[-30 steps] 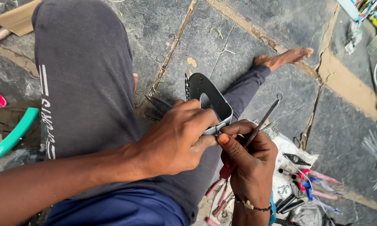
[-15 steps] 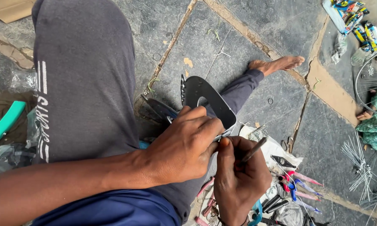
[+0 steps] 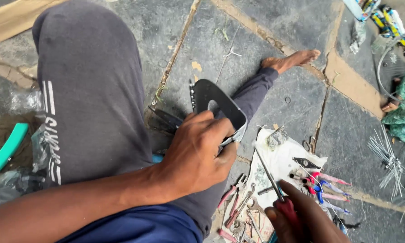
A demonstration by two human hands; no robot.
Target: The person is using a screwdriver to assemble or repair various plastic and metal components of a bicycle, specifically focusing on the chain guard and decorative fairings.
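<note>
A grey stone-slab floor (image 3: pixel 297 27) carries a white cloth (image 3: pixel 281 157) strewn with small tools. The left hand (image 3: pixel 198 155) reaches forward, fingers closed around a black bicycle saddle (image 3: pixel 216 101) above the outstretched leg. The right hand (image 3: pixel 306 220), low, grips a red-handled screwdriver (image 3: pixel 274 184).

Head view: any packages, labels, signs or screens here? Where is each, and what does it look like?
No signs or screens.
Colourful packets: top right corner on the stone floor, small, yellow, blue and green.
Cardboard sheet: top left on the floor, flat, brown, unprinted side showing.
White wrapper: on the floor right of the left hand, crumpled, laid flat under small tools.
Trouser print: white stripes and lettering down the grey leg.
</note>
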